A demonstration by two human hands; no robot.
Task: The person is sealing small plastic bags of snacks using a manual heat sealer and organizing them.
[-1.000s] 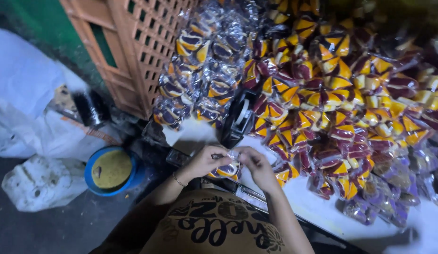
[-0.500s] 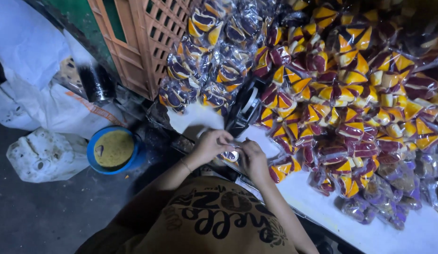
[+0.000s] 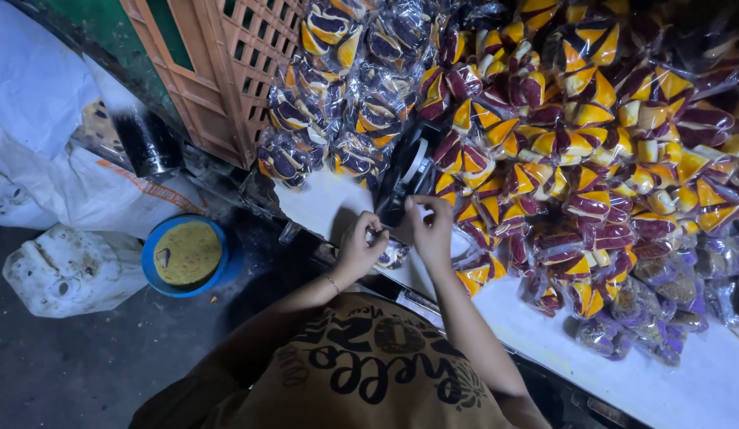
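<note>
Sealing step, I'd judge: left hand (image 3: 360, 248) and right hand (image 3: 430, 229) each grip the small clear-plastic snack packet (image 3: 393, 254) at the white desk (image 3: 703, 381) edge, beside the black tape dispenser (image 3: 409, 171). Next move needs a tight neck.

Your way forward is blocked by the black tape dispenser (image 3: 409, 171) and heaped snack packets (image 3: 592, 151); bare white table (image 3: 326, 202) left of the dispenser gives passage.

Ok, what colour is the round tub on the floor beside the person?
Blue tub, with something yellowish inside; the head view shows it clearly.
</note>
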